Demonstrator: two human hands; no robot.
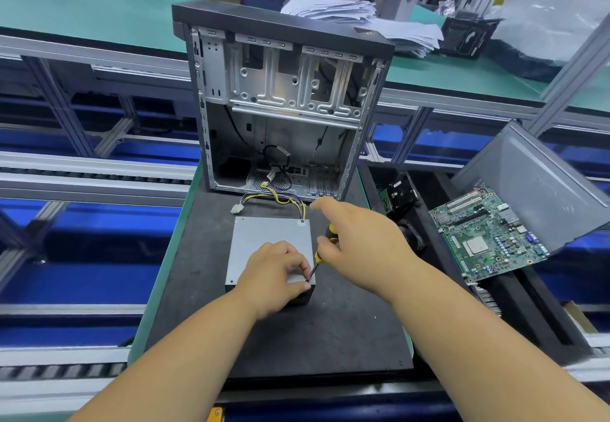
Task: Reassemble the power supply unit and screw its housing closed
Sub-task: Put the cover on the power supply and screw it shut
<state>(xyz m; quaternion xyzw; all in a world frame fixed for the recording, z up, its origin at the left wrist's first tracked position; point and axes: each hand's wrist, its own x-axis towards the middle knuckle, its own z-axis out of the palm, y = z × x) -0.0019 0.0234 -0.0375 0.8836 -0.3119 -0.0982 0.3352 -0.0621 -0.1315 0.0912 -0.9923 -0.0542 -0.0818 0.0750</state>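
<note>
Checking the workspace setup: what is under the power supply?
The power supply sits on a dark mat. The left hand rests on its top, near the screwdriver tip. Anything directly beneath the box is covered.

On the dark mat [330, 332] the left hand [275, 276] steadies the grey power supply unit [264, 240] while the right hand [359, 240] holds a yellow-and-black screwdriver [318, 256] at its near right corner, before the open computer case [280, 104]

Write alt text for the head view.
A person's right hand holds a yellow-handled screwdriver with its tip at the near right corner of a grey power supply unit, where the left hand pinches. Behind stands an open computer case.
</note>
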